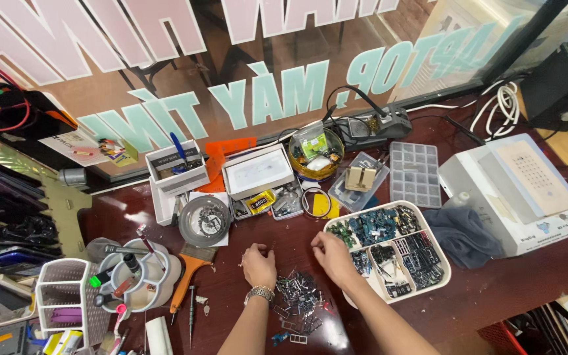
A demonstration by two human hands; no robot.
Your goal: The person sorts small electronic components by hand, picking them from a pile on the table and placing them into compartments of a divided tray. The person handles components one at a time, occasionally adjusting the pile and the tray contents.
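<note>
Two hands down on table (494, 289) | left hand (258, 264) curled, grip unclear | right hand (332, 255) curled, grip unclear, at white divided tray's (443, 263) rim | loose small metal parts (297, 299) heaped between wrists, within easy reach

Window lettering, small boxes and labels beyond the fingers

Well beyond the fingers (265, 250), large pale pink and mint-green letters (277, 92) run across the glass, seen in reverse. Nearer, straight ahead of the fingers, a white rectangular box (258, 172) lies flat, with a small yellow-and-black labelled pack (260, 203) just in front of it. Ahead and to the left stands an open white carton (177, 167); farther left lies a white paper label (73, 146). Ahead and right, a green-and-white packet (313, 144) sits in a round tin.
</note>
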